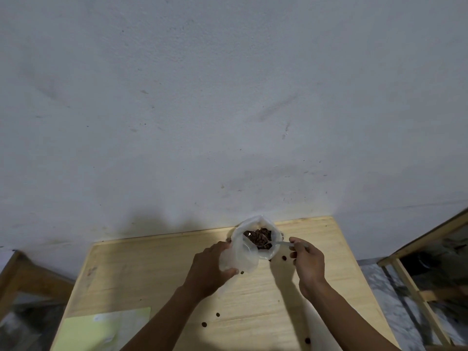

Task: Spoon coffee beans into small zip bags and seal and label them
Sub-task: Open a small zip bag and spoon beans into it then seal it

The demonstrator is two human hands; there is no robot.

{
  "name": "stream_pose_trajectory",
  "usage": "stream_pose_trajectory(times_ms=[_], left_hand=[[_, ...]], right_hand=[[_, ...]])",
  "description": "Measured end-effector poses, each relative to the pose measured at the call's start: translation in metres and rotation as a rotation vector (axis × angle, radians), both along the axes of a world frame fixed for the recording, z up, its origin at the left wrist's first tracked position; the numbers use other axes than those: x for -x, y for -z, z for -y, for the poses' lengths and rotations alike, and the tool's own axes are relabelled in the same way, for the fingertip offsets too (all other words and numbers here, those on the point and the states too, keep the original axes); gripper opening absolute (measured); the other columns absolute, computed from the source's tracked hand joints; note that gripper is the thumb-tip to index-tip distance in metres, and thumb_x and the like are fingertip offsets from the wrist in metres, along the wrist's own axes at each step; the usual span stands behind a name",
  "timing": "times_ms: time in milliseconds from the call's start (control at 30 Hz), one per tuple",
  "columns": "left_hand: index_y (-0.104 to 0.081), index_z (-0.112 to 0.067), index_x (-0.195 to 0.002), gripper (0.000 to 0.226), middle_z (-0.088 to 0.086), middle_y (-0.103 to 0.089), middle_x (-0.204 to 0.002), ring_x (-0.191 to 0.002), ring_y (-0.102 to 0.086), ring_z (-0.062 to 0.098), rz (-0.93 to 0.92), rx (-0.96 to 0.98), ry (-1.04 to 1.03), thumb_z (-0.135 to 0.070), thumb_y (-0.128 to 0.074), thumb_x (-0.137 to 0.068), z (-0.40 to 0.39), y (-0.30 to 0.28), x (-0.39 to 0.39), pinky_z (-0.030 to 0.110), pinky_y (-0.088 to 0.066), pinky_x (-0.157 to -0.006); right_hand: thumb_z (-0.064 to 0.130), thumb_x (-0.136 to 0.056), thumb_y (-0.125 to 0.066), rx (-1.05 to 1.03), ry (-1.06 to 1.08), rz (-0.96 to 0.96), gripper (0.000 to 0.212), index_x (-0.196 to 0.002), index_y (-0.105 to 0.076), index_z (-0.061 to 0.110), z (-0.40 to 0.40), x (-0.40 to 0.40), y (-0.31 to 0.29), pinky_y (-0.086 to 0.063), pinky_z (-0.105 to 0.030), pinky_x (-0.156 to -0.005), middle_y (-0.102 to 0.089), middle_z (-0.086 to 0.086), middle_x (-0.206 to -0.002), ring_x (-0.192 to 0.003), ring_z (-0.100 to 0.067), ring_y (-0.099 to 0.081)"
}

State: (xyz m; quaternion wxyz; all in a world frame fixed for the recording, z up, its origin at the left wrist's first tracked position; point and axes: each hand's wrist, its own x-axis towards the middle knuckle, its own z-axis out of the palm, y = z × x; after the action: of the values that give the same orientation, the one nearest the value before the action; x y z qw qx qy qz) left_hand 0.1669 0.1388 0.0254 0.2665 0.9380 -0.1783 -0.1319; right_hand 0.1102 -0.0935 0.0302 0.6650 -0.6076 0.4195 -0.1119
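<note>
A clear plastic bag of brown coffee beans [258,236] stands open at the far edge of the wooden table [141,274]. My right hand [307,262] pinches the handle of a metal spoon [268,242], whose bowl lies among the beans in that bag. My left hand [210,268] grips a small clear zip bag [240,259], held open just left of and below the bean bag. Whether the small bag has beans in it is hard to tell.
Loose beans lie scattered on the table [284,258] [217,314] [204,324] [307,340]. A pale yellow sheet [106,328] lies at the near left corner. A grey wall rises right behind the table. Wooden frames stand at the left [15,272] and right [405,269].
</note>
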Motion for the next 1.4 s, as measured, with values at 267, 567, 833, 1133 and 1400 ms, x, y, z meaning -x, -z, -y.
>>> stream_pose_trajectory(times_ms=[267, 567, 833, 1133, 1400], left_hand=[[-0.047, -0.030, -0.127, 0.062, -0.013, -0.060, -0.124, -0.107, -0.057, 0.014, 0.046, -0.098, -0.051, -0.059, -0.065, -0.075, -0.006, -0.001, -0.001, 0.033, -0.041, -0.090], [-0.045, -0.031, -0.131, 0.064, -0.012, -0.059, -0.127, -0.114, -0.055, 0.017, 0.108, -0.150, -0.083, -0.057, -0.063, -0.076, -0.001, -0.013, -0.005, 0.034, -0.037, -0.095], [-0.046, -0.033, -0.131, 0.063, -0.013, -0.060, -0.124, -0.111, -0.057, 0.017, 0.148, -0.155, -0.096, -0.056, -0.063, -0.075, -0.006, -0.019, -0.008, 0.033, -0.040, -0.091], [-0.047, -0.031, -0.130, 0.064, -0.012, -0.061, -0.122, -0.108, -0.058, 0.015, 0.094, -0.078, -0.164, -0.055, -0.066, -0.074, -0.017, -0.014, 0.004, 0.034, -0.041, -0.093], [-0.048, -0.027, -0.132, 0.068, -0.010, -0.062, -0.119, -0.105, -0.060, 0.015, 0.016, 0.008, -0.284, -0.058, -0.069, -0.075, -0.035, -0.009, 0.020, 0.035, -0.044, -0.090]], right_hand=[[0.009, -0.096, -0.049, 0.052, -0.027, 0.124, 0.025, -0.090, -0.073, 0.014, 0.010, 0.010, -0.037, -0.042, -0.032, -0.069, -0.064, -0.003, -0.082, -0.068, -0.016, -0.051], [0.012, -0.098, -0.052, 0.141, -0.174, 0.208, 0.023, -0.090, -0.073, 0.014, -0.008, 0.018, -0.057, -0.045, -0.029, -0.068, -0.068, 0.002, -0.084, -0.070, -0.015, -0.054], [0.015, -0.098, -0.053, 0.245, -0.266, 0.235, 0.021, -0.096, -0.074, 0.019, -0.023, 0.018, -0.057, -0.049, -0.031, -0.072, -0.071, 0.009, -0.085, -0.068, 0.001, -0.059], [0.015, -0.099, -0.052, 0.178, -0.183, 0.254, 0.021, -0.095, -0.072, 0.015, -0.013, 0.017, -0.058, -0.047, -0.028, -0.069, -0.067, 0.003, -0.084, -0.070, -0.011, -0.057], [0.009, -0.101, -0.045, 0.056, -0.137, 0.087, 0.028, -0.087, -0.069, 0.011, 0.007, 0.031, -0.014, -0.041, -0.029, -0.062, -0.054, -0.006, -0.072, -0.064, -0.017, -0.046]])
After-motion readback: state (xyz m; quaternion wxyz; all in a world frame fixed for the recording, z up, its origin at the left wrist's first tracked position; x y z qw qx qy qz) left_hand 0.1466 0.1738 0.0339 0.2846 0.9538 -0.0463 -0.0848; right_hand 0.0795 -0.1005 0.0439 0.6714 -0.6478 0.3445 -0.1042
